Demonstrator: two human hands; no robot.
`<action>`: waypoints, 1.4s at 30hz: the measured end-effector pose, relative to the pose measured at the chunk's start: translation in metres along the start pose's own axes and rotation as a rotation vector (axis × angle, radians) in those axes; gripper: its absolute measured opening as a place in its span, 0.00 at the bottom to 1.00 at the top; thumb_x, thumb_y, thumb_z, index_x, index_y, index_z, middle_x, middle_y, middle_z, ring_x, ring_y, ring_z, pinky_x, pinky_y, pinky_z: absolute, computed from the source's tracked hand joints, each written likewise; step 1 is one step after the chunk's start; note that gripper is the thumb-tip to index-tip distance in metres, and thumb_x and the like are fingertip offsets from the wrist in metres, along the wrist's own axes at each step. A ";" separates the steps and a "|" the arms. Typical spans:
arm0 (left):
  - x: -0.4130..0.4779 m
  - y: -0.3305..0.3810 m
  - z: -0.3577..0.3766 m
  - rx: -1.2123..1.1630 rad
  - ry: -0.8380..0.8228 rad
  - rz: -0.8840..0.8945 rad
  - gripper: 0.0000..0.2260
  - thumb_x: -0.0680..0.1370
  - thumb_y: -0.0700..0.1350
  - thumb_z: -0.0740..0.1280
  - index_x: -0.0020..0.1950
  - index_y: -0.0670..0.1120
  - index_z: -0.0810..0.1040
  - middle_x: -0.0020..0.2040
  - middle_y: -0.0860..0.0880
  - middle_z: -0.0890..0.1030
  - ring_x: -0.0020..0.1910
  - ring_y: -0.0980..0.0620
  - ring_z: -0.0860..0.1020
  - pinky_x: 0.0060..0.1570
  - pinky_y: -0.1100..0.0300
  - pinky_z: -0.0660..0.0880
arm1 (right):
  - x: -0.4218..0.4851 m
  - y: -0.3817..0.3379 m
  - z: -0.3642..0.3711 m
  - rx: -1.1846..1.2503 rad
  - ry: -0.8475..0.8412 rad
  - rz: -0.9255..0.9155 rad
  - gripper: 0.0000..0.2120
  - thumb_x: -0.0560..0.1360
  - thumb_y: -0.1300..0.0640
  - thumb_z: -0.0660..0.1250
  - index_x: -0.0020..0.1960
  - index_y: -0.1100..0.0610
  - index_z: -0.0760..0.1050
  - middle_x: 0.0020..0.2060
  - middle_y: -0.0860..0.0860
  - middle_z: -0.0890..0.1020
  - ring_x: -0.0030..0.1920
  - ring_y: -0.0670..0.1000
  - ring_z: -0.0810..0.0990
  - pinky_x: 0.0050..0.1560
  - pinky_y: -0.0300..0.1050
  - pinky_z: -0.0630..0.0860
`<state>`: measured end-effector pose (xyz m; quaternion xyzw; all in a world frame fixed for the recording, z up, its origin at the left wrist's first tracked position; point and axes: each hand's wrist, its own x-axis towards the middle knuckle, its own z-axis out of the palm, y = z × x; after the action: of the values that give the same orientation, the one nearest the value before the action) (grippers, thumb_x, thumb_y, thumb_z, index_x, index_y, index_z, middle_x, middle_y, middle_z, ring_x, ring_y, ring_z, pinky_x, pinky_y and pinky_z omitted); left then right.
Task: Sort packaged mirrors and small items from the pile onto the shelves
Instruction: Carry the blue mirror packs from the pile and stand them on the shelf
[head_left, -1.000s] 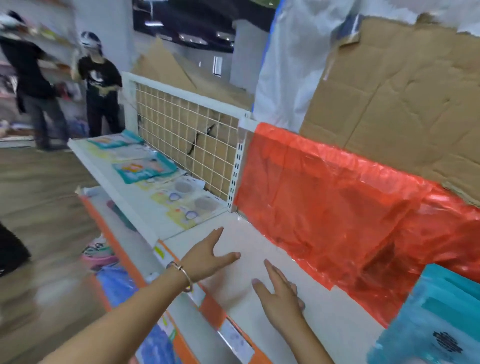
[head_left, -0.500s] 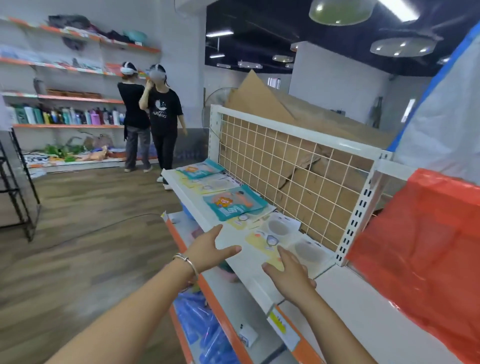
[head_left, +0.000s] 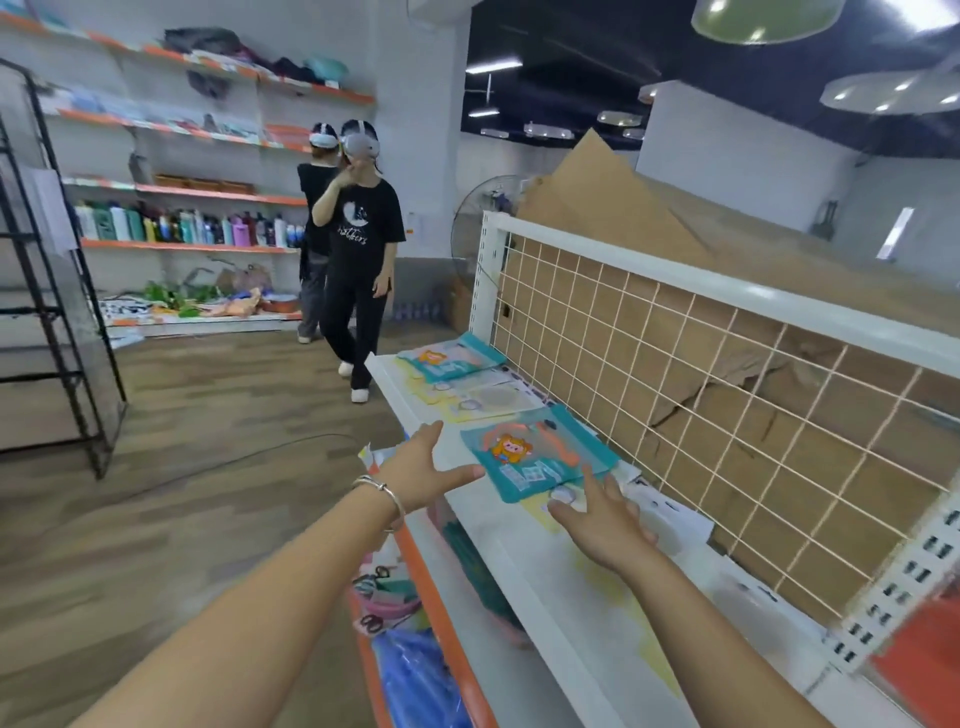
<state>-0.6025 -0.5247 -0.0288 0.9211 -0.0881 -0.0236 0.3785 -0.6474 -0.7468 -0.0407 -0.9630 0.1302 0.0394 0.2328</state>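
At centre frame, on the white metal shelf (head_left: 470, 506), the teal plastic packet with the orange cartoon figure (head_left: 540, 452) lies flat on a row of pale yellow carded mirrors (head_left: 485, 400), close against the white wire grid back panel (head_left: 727, 415). I have the left hand (head_left: 423, 467) reaching in from the packet's left, grip apart, fingers spread and thumb right at the packet's edge. Whether it touches I cannot tell. The right hand (head_left: 605, 522) sits at the packet's lower right, grip likewise apart and holding nothing, straight fingers over a pale card beneath.

My worry is the stack. The packet looks glossy and rides on other slick packs, so a one-sided push could skate it into the grid. It could also drag the cards under it toward the shelf's front lip, and from there down onto the orange-edged lower shelf (head_left: 415, 566). Lifting by one edge alone could let it flop and shift its neighbours.

Much is unclear. The cards under the right palm are covered and washed out, so I cannot tell what they are. The lower shelf's contents are mostly hidden by the shelf above. The pile itself is not in frame.
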 end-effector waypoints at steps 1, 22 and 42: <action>0.016 -0.001 -0.003 0.008 0.006 0.001 0.43 0.71 0.62 0.67 0.77 0.46 0.50 0.77 0.48 0.55 0.75 0.48 0.59 0.71 0.55 0.59 | 0.017 -0.004 -0.001 0.004 0.001 -0.003 0.34 0.78 0.39 0.55 0.77 0.42 0.42 0.78 0.51 0.47 0.76 0.58 0.52 0.70 0.58 0.56; 0.294 -0.038 -0.024 -0.070 -0.054 -0.027 0.40 0.72 0.61 0.67 0.77 0.45 0.55 0.75 0.46 0.61 0.73 0.46 0.63 0.68 0.56 0.61 | 0.272 -0.027 0.013 -0.030 -0.067 0.144 0.39 0.76 0.37 0.58 0.78 0.48 0.42 0.78 0.55 0.49 0.77 0.60 0.51 0.74 0.58 0.54; 0.534 -0.126 -0.041 -0.021 -0.313 0.015 0.16 0.79 0.42 0.62 0.65 0.40 0.72 0.53 0.43 0.80 0.43 0.48 0.77 0.42 0.62 0.75 | 0.283 -0.020 0.069 0.073 0.268 0.798 0.25 0.75 0.39 0.57 0.66 0.54 0.68 0.63 0.57 0.75 0.61 0.59 0.73 0.64 0.53 0.70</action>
<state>-0.0547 -0.5041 -0.0757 0.9014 -0.1524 -0.1649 0.3701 -0.3704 -0.7635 -0.1314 -0.8248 0.5233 -0.0037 0.2144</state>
